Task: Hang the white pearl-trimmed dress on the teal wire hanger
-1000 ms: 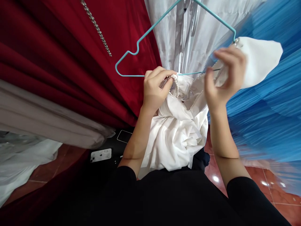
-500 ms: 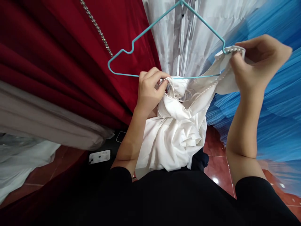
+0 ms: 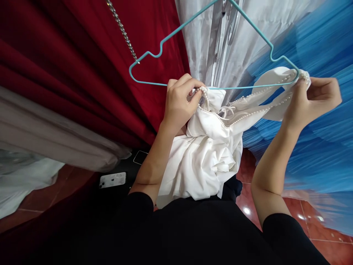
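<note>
A white dress (image 3: 201, 162) with pearl-beaded edges lies bunched in front of my body, its lower part over my lap. My left hand (image 3: 180, 105) is closed, pinching a beaded edge near the middle of the hanger's bottom bar. The light-blue hanger (image 3: 239, 87) hangs in front of me, its hook cut off by the top of the view. At its right end, my right hand (image 3: 306, 103) is closed on the dress's beaded strap, which loops around that end. The hanger's left end holds no strap.
Dark red fabric (image 3: 82, 73) with a jewelled chain (image 3: 122, 31) hangs at the left, beside greyish fabric (image 3: 55, 129). Blue tulle (image 3: 325, 158) hangs at the right, white fabric (image 3: 193, 44) behind. A white phone (image 3: 112, 180) lies on a black surface. The floor (image 3: 248, 198) has red tiles.
My right hand has moved right and down, drawing the strap from the hanger's inner notch out around its right end. My left hand keeps its pinch. The view has shifted slightly.
</note>
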`<state>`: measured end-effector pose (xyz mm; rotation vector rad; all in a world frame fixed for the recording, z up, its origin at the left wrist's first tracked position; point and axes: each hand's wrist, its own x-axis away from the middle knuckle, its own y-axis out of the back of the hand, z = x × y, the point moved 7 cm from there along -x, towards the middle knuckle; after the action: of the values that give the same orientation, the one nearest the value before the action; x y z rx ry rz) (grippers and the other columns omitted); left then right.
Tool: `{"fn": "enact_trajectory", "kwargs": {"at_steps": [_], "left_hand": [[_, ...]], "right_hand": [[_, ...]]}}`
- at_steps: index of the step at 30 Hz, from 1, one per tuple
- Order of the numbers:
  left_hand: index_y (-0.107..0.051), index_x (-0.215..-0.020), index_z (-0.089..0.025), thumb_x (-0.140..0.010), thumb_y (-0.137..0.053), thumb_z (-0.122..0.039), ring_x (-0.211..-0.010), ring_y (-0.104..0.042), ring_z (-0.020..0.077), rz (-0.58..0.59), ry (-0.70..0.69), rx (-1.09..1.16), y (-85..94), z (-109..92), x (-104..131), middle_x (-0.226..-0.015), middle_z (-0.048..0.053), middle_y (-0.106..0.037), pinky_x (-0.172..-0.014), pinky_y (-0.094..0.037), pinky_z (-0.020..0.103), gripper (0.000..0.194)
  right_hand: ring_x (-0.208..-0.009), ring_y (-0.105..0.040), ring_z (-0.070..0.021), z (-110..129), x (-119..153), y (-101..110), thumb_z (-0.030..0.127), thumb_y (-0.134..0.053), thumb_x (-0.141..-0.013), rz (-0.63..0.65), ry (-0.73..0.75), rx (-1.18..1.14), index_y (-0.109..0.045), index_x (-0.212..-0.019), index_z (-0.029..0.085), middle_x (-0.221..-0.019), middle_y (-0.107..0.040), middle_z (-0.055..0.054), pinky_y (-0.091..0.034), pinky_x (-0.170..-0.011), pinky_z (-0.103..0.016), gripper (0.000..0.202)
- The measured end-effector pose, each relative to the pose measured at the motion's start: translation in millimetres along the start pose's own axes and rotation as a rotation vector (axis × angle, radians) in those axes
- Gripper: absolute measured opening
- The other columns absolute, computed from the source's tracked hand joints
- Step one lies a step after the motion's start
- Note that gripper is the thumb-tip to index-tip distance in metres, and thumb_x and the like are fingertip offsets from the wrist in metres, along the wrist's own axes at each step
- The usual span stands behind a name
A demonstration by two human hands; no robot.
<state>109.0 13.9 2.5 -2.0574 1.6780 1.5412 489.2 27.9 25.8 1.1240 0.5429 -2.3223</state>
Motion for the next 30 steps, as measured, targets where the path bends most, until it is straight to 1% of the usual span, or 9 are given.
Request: {"fn": "enact_trajectory", "kwargs": {"at_steps": [4,8,13,16,18,20,24,27,30], "left_hand": [[-0.072,-0.100,-0.026,-0.106,-0.068,-0.034,-0.094,-0.070,0.0241,0.000,0.003,0.008,-1.1,-2,0,-0.099,0.004,-0.072,-0.109,-0.054,0.047,0.011],[-0.073,-0.101,-0.026,-0.105,-0.068,-0.029,-0.094,-0.069,0.0233,0.010,0.001,0.010,-3.9,-3,0,-0.101,0.005,-0.073,-0.108,-0.054,0.046,0.007],[-0.074,-0.102,-0.025,-0.106,-0.067,-0.027,-0.095,-0.070,0.0224,0.037,-0.005,0.024,-15.8,-2,-2,-0.102,0.004,-0.072,-0.110,-0.053,0.046,0.008],[-0.075,-0.104,-0.025,-0.106,-0.066,-0.027,-0.097,-0.071,0.0229,0.034,-0.003,0.032,-18.9,-1,-3,-0.103,0.004,-0.073,-0.110,-0.053,0.046,0.010],[-0.076,-0.106,-0.025,-0.105,-0.066,-0.025,-0.099,-0.071,0.0235,0.033,-0.007,0.023,-17.2,0,-3,-0.104,0.004,-0.075,-0.109,-0.053,0.045,0.010],[-0.077,-0.109,-0.026,-0.105,-0.066,-0.024,-0.104,-0.072,0.0244,0.043,-0.026,0.011,-14.8,-2,-3,-0.107,0.004,-0.077,-0.110,-0.053,0.046,0.012],[-0.078,-0.117,-0.031,-0.109,-0.060,-0.025,-0.120,-0.071,0.0269,0.011,-0.074,0.000,-11.6,-8,7,-0.120,0.003,-0.076,-0.116,-0.053,0.051,0.021],[-0.079,-0.117,-0.034,-0.112,-0.056,-0.037,-0.125,-0.069,0.0273,-0.150,-0.044,0.023,-4.5,-6,26,-0.123,0.005,-0.072,-0.113,-0.056,0.050,0.024],[-0.080,-0.118,-0.031,-0.112,-0.055,-0.048,-0.106,-0.073,0.0243,-0.323,-0.034,0.078,5.4,6,51,-0.108,0.007,-0.072,-0.097,-0.062,0.041,0.031]], "right_hand": [[-0.058,-0.054,-0.0118,3,16,5,0.001,-0.073,-0.072,0.039,0.014,0.024,-0.064,-0.069,0.023,-0.064,-0.062,0.004,-0.039,-0.056,-0.029,0.023],[-0.062,-0.055,-0.0149,32,34,3,0.019,-0.073,-0.074,0.085,0.178,-0.027,-0.062,-0.071,0.024,-0.068,-0.061,0.001,-0.043,-0.060,-0.035,0.012],[-0.094,-0.069,-0.0265,99,65,-28,0.035,-0.077,-0.091,0.404,0.470,-0.116,-0.077,-0.091,0.029,-0.091,-0.073,-0.006,-0.055,-0.097,-0.053,0.006],[-0.112,-0.072,-0.0263,124,87,-57,0.037,-0.067,-0.100,0.573,0.514,-0.229,-0.075,-0.103,0.033,-0.109,-0.079,-0.004,-0.061,-0.107,-0.053,0.009],[-0.108,-0.076,-0.0244,123,99,-78,0.041,-0.060,-0.104,0.671,0.460,-0.194,-0.073,-0.105,0.032,-0.110,-0.081,-0.003,-0.064,-0.103,-0.052,0.016],[-0.102,-0.076,-0.0255,109,110,-93,0.049,-0.052,-0.106,0.755,0.352,-0.074,-0.073,-0.105,0.033,-0.107,-0.083,-0.003,-0.062,-0.102,-0.056,0.026],[-0.109,-0.070,-0.0314,82,121,-99,0.055,-0.051,-0.105,0.783,0.235,0.039,-0.075,-0.121,0.044,-0.110,-0.083,-0.001,-0.052,-0.110,-0.063,0.031],[-0.116,-0.068,-0.0328,78,121,-96,0.053,-0.052,-0.104,0.780,0.234,0.027,-0.071,-0.136,0.045,-0.115,-0.083,-0.001,-0.052,-0.111,-0.063,0.038],[-0.109,-0.071,-0.0306,83,117,-94,0.049,-0.052,-0.105,0.766,0.250,0.005,-0.074,-0.129,0.043,-0.111,-0.083,-0.001,-0.057,-0.105,-0.060,0.034]]}}
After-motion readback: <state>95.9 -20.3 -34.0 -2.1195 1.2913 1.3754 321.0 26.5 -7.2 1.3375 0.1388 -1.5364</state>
